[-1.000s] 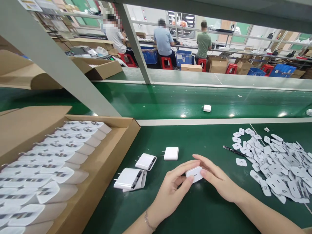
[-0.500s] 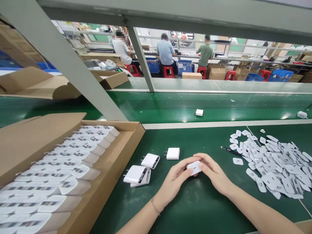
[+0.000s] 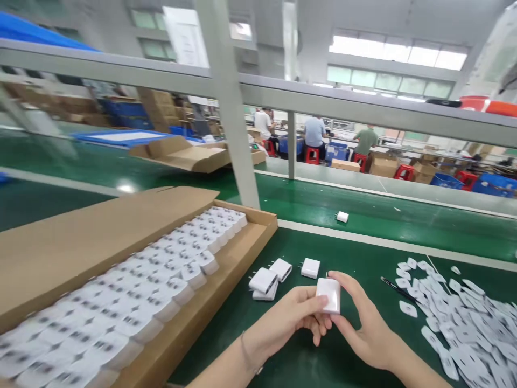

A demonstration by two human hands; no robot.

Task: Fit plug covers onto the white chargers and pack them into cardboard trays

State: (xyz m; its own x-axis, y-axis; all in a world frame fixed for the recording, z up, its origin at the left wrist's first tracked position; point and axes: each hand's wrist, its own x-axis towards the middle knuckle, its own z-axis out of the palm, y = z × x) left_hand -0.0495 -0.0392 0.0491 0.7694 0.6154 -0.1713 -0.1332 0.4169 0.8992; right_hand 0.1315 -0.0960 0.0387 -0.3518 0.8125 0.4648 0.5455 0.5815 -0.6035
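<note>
A white wall charger (image 3: 332, 291) is held just above the green bench, its broad face turned up. My left hand (image 3: 293, 312) grips it from the left, the thumb across its lower corner. My right hand (image 3: 367, 326) pinches it between index finger at the top end and thumb at the bottom. Left of the hands, a single white charger (image 3: 311, 268) lies with prongs showing. Beside it are another charger (image 3: 280, 269) with an open dark end and a charger (image 3: 262, 280) resting on one more.
A cardboard box (image 3: 226, 293) at left holds rows of white chargers. On the right lies a heap of small white end covers (image 3: 472, 323), with a thin black tool (image 3: 396, 288) at its edge. A lone charger (image 3: 342, 216) sits beyond the white strip. A metal post (image 3: 232, 108) rises ahead.
The charger has turned from showing its slotted end to showing its broad face. My right fingers have spread to its two ends. The view has swung left and up.
</note>
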